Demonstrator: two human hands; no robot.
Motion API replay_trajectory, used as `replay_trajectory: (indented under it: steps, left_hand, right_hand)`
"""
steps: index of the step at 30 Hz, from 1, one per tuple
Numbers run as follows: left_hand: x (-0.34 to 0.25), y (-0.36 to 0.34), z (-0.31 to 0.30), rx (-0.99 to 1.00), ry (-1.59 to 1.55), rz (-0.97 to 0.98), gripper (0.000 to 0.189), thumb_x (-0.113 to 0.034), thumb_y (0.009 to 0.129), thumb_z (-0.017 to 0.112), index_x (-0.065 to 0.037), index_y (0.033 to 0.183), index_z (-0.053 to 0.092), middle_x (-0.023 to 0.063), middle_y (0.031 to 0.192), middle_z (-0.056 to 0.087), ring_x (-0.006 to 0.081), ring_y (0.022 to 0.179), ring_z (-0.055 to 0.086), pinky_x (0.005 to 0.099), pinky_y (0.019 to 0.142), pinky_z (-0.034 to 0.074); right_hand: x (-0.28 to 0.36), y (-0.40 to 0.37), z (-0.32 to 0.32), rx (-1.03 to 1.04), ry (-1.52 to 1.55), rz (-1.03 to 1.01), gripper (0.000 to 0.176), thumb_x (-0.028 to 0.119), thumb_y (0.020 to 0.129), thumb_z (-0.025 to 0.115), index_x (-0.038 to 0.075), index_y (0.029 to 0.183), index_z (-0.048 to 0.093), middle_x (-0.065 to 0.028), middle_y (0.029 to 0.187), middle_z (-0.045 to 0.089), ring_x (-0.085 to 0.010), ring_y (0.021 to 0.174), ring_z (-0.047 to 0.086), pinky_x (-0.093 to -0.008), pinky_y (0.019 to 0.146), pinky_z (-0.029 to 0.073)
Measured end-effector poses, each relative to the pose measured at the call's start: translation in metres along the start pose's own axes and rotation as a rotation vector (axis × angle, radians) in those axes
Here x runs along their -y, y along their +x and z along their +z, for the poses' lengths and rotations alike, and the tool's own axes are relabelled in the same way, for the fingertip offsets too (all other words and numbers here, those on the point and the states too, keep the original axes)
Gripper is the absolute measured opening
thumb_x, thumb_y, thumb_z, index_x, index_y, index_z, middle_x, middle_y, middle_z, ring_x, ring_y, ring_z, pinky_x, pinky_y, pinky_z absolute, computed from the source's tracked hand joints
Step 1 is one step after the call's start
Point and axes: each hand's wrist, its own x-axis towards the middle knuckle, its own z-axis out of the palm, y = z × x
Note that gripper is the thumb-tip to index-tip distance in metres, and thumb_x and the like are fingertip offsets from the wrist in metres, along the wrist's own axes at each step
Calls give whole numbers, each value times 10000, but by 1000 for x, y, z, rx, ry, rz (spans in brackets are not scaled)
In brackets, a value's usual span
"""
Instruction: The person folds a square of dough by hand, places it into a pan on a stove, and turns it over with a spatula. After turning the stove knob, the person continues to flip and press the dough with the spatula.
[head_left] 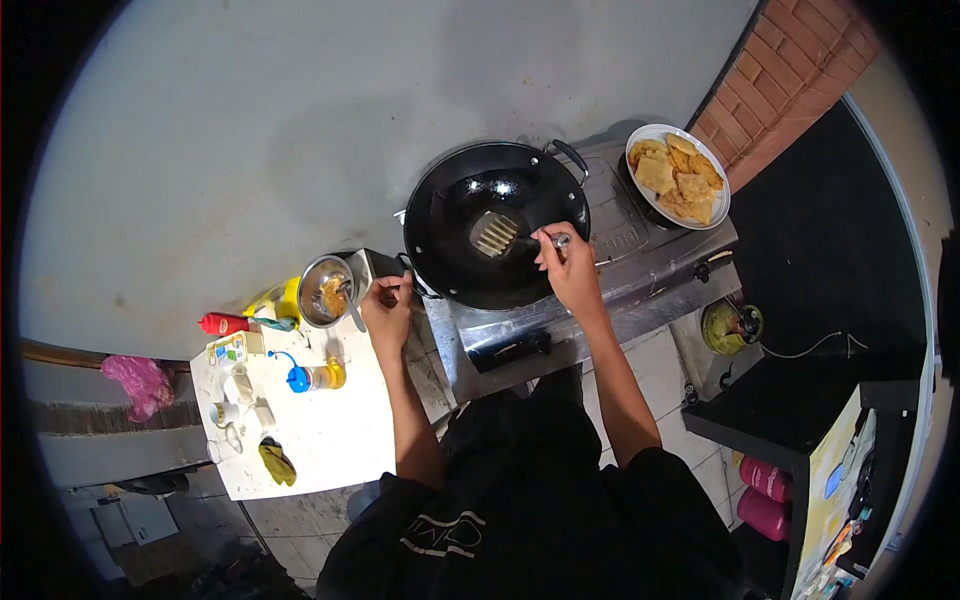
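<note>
A black two-handled wok (pixel 450 250) with a shiny, wet-looking inside sits on the metal gas stove (pixel 630 268). My right hand (pixel 568 268) is closed around the handle of a slotted spatula (pixel 495 234), whose flat head lies at the middle of the wok. At the wok's left side, my left hand (pixel 388 312) has its bent fingers closed on the near side handle (pixel 412 278). A metal bowl (pixel 312 305) with yellowish food and a spoon (pixel 352 304) in it stands just left of that hand.
On the stove's right, a white plate (pixel 634 165) bears several fried golden pieces (pixel 680 180). The white table (pixel 350 440) at left carries a blue-capped bottle (pixel 318 376), a red bottle (pixel 222 323) and a green cloth-like item (pixel 276 462). A grey wall (pixel 250 130) rises behind the wok.
</note>
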Motion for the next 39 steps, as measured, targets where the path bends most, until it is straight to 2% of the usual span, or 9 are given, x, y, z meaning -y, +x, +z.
replay_trajectory:
  steps: [10, 12, 14, 16, 19, 28, 31, 33, 39]
  left_hand:
    - [9, 4, -1, 21, 25, -67, 291, -236, 860, 718, 42, 782, 678, -5, 623, 586, 39, 562, 474, 193, 518, 370]
    - [7, 5, -1, 36, 13, -52, 290, -227, 860, 718, 46, 775, 675, 3, 626, 594, 39, 573, 484, 195, 527, 380]
    - [-7, 3, -2, 22, 92, -42, 288, -217, 862, 716, 49, 759, 670, 1, 621, 593, 40, 569, 481, 202, 530, 384]
    - [-10, 2, -1, 22, 104, -42, 274, -194, 862, 710, 51, 746, 667, 3, 613, 590, 43, 564, 481, 210, 531, 385]
    - [-4, 3, -1, 22, 124, -1, 260, -177, 857, 707, 49, 737, 660, 7, 601, 584, 48, 557, 476, 216, 529, 384]
    - [5, 5, 0, 1, 94, 53, 277, -182, 843, 714, 41, 697, 637, 3, 573, 549, 52, 545, 446, 221, 522, 366]
    - [5, 5, 2, -20, 109, 83, 271, -178, 845, 712, 35, 694, 636, -10, 569, 527, 49, 540, 424, 221, 509, 349]
    - [7, 5, 2, -9, 46, 32, 263, -171, 844, 712, 33, 697, 637, -22, 569, 506, 47, 544, 412, 222, 503, 336]
    - [-8, 0, 2, -16, 118, 13, 255, -158, 845, 710, 41, 704, 636, -23, 573, 499, 50, 556, 406, 224, 512, 336]
  right_hand:
    - [-3, 1, 2, -22, -42, -7, 109, 93, 924, 595, 6, 877, 551, -59, 645, 592, -99, 546, 588, -250, 488, 443]
    - [-2, 2, 3, 17, 1, 15, 87, 68, 948, 551, -17, 932, 558, -66, 836, 641, -88, 633, 615, -221, 541, 502]
    - [5, 3, 6, -17, 10, 20, 90, 56, 948, 542, -30, 927, 554, -78, 855, 643, -101, 642, 627, -233, 554, 521]
    - [9, 5, 8, -138, 96, -34, 91, 61, 924, 570, -27, 910, 549, -89, 739, 632, -128, 620, 657, -252, 515, 532]
    - [15, 5, 9, -185, 83, 17, 89, 51, 922, 563, -38, 922, 551, -99, 770, 643, -141, 619, 661, -258, 530, 549]
    - [11, -1, 25, -125, 21, 7, 93, 49, 918, 572, -29, 888, 531, -127, 706, 607, -185, 582, 655, -290, 503, 499]
    - [6, -1, 22, -56, -103, -60, 83, 45, 929, 559, -34, 942, 536, -92, 785, 647, -114, 621, 640, -246, 528, 525]
    - [8, -4, 22, -90, -50, -62, 77, 45, 917, 569, -23, 908, 537, -146, 712, 601, -217, 590, 624, -310, 533, 446]
    - [6, -7, 19, -68, -65, -40, 88, 65, 915, 583, -11, 917, 540, -150, 715, 599, -233, 603, 620, -315, 550, 452]
